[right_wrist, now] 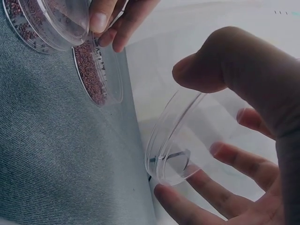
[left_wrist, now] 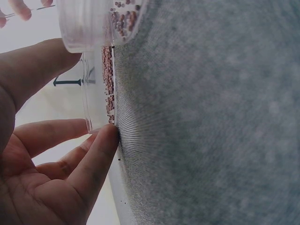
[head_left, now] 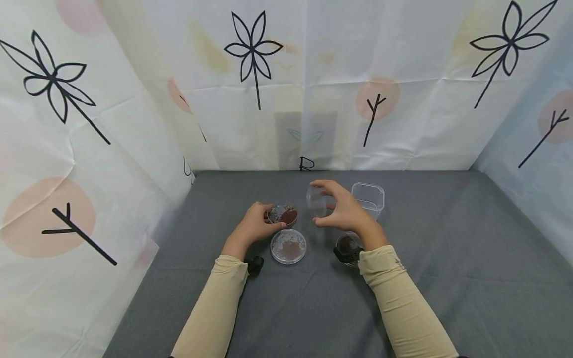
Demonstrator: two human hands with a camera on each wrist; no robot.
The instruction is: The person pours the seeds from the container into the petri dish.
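Observation:
My left hand (head_left: 254, 226) grips the sides of a petri dish (head_left: 288, 215) on the table, its thumb at the near rim and fingers round the far side. Small reddish-brown grains (right_wrist: 89, 75) lie across the floor of that dish, thinner on one side. To its right, my right hand (head_left: 348, 214) holds a clear, empty petri dish (right_wrist: 171, 140) on edge above the table, between thumb and fingertips. Just in front of the left hand's dish stands a covered petri dish (head_left: 288, 246) with brownish grains and a cloudy top.
Below my right wrist stands another round dish (head_left: 348, 242) with dark contents, partly hidden by the wrist camera (head_left: 346, 255). A clear rectangular plastic box (head_left: 373, 199) is behind the right hand. Grey cloth (head_left: 447, 278) covers the table, with patterned curtains (head_left: 331, 89) around it.

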